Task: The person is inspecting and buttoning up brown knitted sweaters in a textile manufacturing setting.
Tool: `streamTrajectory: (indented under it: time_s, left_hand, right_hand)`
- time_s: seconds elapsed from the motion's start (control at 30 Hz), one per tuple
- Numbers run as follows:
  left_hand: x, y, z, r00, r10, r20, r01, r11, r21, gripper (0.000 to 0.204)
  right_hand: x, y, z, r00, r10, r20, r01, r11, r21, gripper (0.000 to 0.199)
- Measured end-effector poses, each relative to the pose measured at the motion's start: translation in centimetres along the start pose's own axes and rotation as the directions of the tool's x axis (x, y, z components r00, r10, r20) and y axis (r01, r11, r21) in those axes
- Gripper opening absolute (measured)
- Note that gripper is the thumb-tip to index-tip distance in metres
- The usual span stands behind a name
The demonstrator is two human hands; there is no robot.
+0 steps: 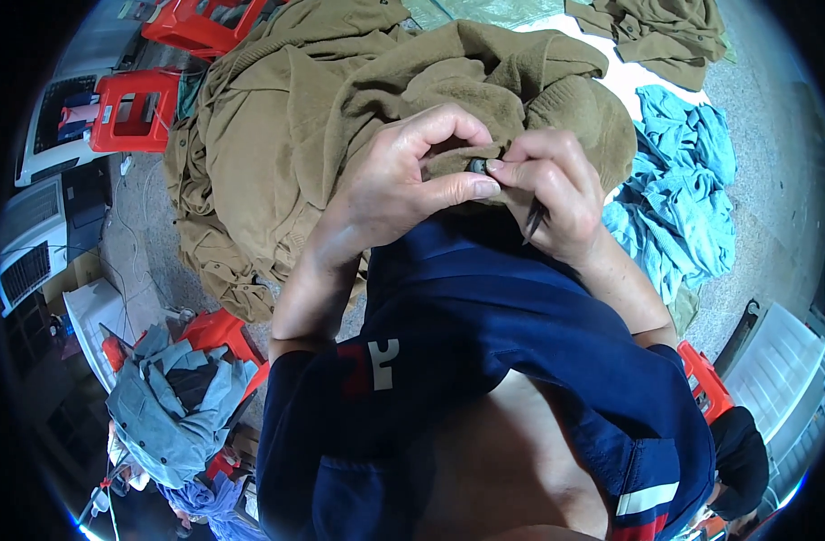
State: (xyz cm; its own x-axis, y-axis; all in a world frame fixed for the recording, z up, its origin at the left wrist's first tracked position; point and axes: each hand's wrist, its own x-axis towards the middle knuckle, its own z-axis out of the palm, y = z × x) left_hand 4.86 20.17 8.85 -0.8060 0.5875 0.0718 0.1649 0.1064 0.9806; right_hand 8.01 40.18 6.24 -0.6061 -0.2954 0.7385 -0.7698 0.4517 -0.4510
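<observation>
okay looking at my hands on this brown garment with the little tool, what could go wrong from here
1. The right hand holds a thin dark tool close to the left hand, whose thumb presses beside the small dark button-like piece; a slip could nick a finger.
2. The olive-brown garment is bunched under both hands, so the tool might catch a hidden fold of cloth.

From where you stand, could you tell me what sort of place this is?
Probably a garment workshop or sorting floor: a large heap of olive-brown garments, a pile of light blue clothes on the floor, red plastic stools, and both hands working a small dark button.
</observation>
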Motion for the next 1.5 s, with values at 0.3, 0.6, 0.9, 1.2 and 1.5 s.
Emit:
streamTrajectory:
  time_s: [0.3,0.6,0.9,1.2,1.5]
  left_hand:
    - [-0.6,-0.4,0.6,0.967,0.245,-0.065,-0.197,0.887,0.417,0.026]
    - [-1.0,-2.9,1.4,0.754,0.657,0.007,-0.524,0.594,0.611,0.019]
    - [-7.1,-5.8,-1.2,0.788,0.604,0.121,-0.45,0.431,0.782,0.024]
    - [-12.7,-7.4,-1.8,0.975,-0.179,0.13,0.032,0.694,0.72,0.014]
    - [-3.2,-4.2,-0.6,0.875,0.326,-0.359,0.141,0.536,0.832,0.035]
  right_hand:
    - [-0.3,0.6,0.9,0.882,0.433,0.184,-0.469,0.837,0.281,0.027]
    - [-1.1,-0.1,1.9,0.852,0.514,0.103,-0.498,0.731,0.466,0.023]
    - [-1.8,0.2,-2.4,0.834,0.231,0.501,-0.405,0.872,0.273,0.003]
    - [-2.1,8.2,-2.7,0.749,0.461,0.476,-0.255,0.864,-0.434,0.027]
    - [-0.7,6.4,0.1,0.911,0.372,0.175,-0.292,0.885,-0.364,0.025]
